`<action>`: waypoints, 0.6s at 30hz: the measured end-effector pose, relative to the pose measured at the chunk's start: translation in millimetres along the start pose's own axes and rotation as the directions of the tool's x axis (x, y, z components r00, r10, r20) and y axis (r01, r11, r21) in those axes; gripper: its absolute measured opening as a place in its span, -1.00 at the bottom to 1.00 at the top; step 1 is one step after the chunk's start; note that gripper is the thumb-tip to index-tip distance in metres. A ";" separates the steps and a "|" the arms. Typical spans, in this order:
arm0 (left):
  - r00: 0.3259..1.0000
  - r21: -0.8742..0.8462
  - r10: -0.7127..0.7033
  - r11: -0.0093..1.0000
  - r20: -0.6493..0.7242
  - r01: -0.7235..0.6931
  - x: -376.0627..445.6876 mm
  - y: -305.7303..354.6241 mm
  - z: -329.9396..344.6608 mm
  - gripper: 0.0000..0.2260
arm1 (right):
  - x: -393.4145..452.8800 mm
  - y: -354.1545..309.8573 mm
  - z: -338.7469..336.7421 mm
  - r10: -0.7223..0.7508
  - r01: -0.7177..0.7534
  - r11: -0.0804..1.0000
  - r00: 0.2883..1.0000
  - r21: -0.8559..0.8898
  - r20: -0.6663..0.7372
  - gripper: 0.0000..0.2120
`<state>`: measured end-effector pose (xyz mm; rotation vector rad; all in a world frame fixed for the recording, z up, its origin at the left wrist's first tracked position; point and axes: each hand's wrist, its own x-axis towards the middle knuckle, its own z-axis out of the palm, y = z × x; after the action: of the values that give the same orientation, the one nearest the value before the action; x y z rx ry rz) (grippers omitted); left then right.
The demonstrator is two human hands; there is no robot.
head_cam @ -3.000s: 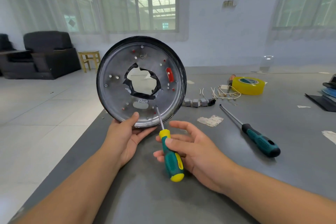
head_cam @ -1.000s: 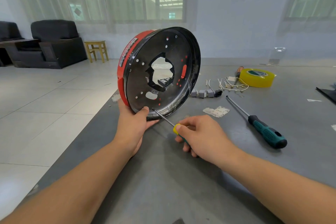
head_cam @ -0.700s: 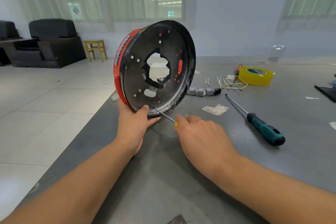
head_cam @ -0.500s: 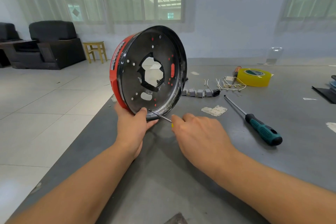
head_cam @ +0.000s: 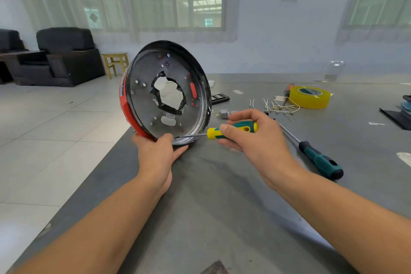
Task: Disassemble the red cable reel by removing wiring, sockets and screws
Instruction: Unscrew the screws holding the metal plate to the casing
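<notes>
Right hand (head_cam: 255,138) now raised, screwdriver (head_cam: 231,130) level.

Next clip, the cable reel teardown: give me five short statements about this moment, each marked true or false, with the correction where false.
1. The left hand holds the cable reel on edge by its lower rim. True.
2. The right hand grips the yellow and green screwdriver, its tip at the reel's lower rim. True.
3. The teal-handled screwdriver is stuck through the reel's centre hole. False: it lies on the table, right of the right hand.
4. The yellow tape roll hangs on the person's wrist. False: it lies flat on the table, far right of the reel.
5. The reel lies flat on the table. False: it stands tilted on its rim.
</notes>
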<state>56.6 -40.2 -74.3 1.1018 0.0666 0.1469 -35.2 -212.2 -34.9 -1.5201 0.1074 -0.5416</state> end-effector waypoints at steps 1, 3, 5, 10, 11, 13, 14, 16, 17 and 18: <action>1.000 0.003 -0.003 1.000 -0.002 0.003 0.2 0.3 0.1 -0.52 | -1.5 2.4 0.6 -0.030 0.030 0.999 1.000 -0.035 0.003 -0.80; 1.000 0.022 -0.009 1.000 -0.003 0.009 0.8 0.5 -0.3 -0.53 | -4.6 4.0 -1.0 -0.067 0.070 0.983 0.997 -0.168 0.029 -0.86; 1.000 0.052 -0.010 0.999 -0.003 0.011 1.8 1.0 -1.4 -0.55 | -5.7 2.0 -5.4 -0.074 0.091 0.921 0.995 -0.380 0.059 -0.81; 1.000 0.074 -0.025 0.997 0.016 0.024 6.8 2.9 -7.3 -0.55 | -0.2 -3.4 -14.5 -0.205 0.178 0.663 0.977 -0.727 0.052 -0.72; 0.999 0.072 -0.033 0.997 0.020 0.032 7.9 3.0 -8.3 -0.54 | 0.0 -4.9 -14.1 -0.236 0.213 0.653 0.969 -0.727 0.072 -0.74; 0.999 0.077 -0.042 0.996 0.026 0.040 9.9 3.2 -9.8 -0.51 | -0.4 -7.2 -14.9 -0.305 0.304 0.605 0.942 -0.736 0.139 -0.77; 0.999 0.081 -0.044 0.996 0.028 0.042 10.4 3.3 -10.5 -0.50 | -1.1 -8.0 -16.1 -0.336 0.358 0.580 0.923 -0.731 0.186 -0.77; 0.998 0.075 -0.051 0.996 0.030 0.049 11.6 3.3 -11.4 -0.49 | -2.0 -9.5 -19.4 -0.379 0.468 0.548 0.878 -0.693 0.293 -0.77; 0.998 0.067 -0.060 0.996 0.032 0.057 12.3 3.0 -11.8 -0.50 | -1.3 -10.6 -21.1 -0.396 0.512 0.547 0.855 -0.662 0.334 -0.78; 0.997 0.061 -0.069 0.996 0.037 0.066 12.7 2.6 -12.1 -0.51 | 0.0 -12.0 -23.3 -0.415 0.546 0.553 0.835 -0.629 0.360 -0.80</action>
<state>67.5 -26.4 -77.2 1.1601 0.0736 0.0632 -47.7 -233.1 -25.0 -2.4008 -0.2937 -0.8711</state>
